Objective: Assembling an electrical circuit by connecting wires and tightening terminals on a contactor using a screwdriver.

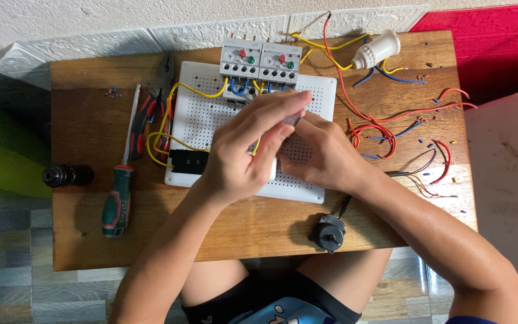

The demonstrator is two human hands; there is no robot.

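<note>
Both my hands meet over a white perforated board [316, 90] on a small wooden table [85, 126]. My left hand [244, 147] curls over the board's middle, fingers pinched on a small pale part near a yellow wire [178, 90]. My right hand [322, 153] presses against it from the right, gripping the same small part, which is mostly hidden. Two grey relay units [260, 60] with red and green buttons sit at the board's far edge. A black block [186, 161] is mounted at the board's near left.
A green-handled screwdriver [118, 198] and red-handled pliers [151, 111] lie left of the board. A white lamp holder [378, 51] sits at the back right among loose red, blue and yellow wires [385, 129]. A black round part [329, 233] rests at the front edge, a black cylinder [67, 176] at the left.
</note>
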